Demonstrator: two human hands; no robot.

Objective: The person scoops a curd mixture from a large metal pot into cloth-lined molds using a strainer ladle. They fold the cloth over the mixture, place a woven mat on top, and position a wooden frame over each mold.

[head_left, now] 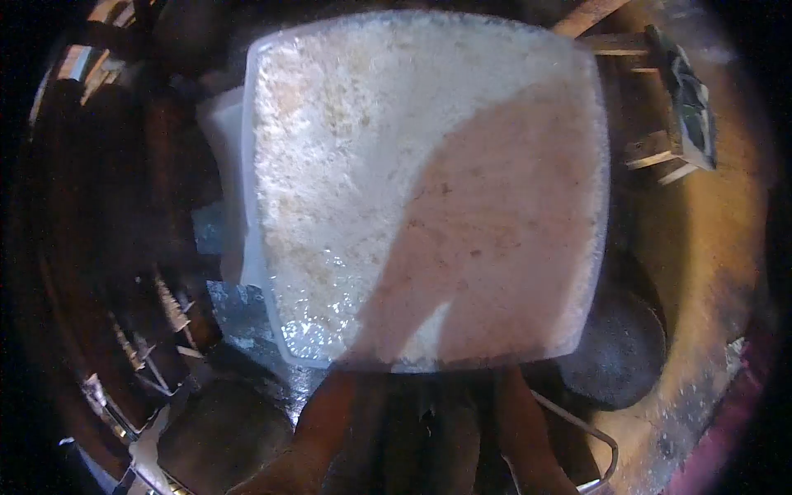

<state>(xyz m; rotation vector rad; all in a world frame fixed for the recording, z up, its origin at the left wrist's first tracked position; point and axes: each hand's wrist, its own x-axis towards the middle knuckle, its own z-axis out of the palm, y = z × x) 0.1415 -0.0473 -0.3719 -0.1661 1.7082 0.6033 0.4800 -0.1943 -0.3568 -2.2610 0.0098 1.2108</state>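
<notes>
A large pale container or tray [338, 165] with rounded corners and a translucent rim fills the middle of the head view. Its broad whitish surface is mottled with brown specks and has a wet shine at the near left. My left forearm [326, 417] reaches up to its near edge on the left side. On the right side, my right forearm [524, 425] meets the same edge. Both hands are hidden at or under that edge, so neither their fingers nor their grip shows. A dark shadow lies across the right half of the surface.
A wooden-framed stool or chair [681, 103] stands at the upper right. Below it is a dark round seat or lid [619, 351] near a bent metal bar [590, 425]. Pale sheets [227, 132] show behind the left rim. Cluttered frames [144, 371] lie at the lower left.
</notes>
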